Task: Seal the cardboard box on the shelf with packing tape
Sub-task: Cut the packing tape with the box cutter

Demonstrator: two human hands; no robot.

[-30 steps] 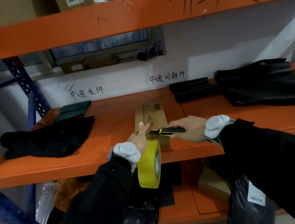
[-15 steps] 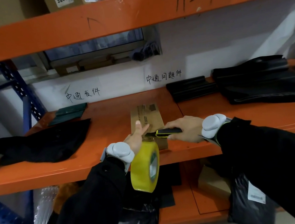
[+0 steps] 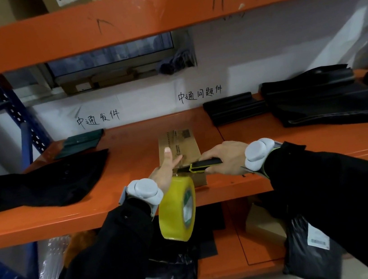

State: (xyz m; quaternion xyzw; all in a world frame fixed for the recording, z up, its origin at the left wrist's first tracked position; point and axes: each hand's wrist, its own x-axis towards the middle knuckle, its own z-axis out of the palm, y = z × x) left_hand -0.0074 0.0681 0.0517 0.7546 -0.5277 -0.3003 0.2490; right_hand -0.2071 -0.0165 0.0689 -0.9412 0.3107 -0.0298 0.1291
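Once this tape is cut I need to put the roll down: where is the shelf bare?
Bare shelf lies between the black garment and the cardboard box, and right of the box before the black bags. The box's front edge is crowded by the knife and tape roll.

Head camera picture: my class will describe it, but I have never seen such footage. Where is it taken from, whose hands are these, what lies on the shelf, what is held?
No machine here: a person wears one camera on the head, looking down at their own hands. On the orange shelf lies a small cardboard box, a black garment to its left, black bags to its right. The left hand presses straight fingers on the box; a yellow tape roll hangs just below it, and how it is held is hidden. The right hand grips a black-and-yellow utility knife, its tip at the box's near end.
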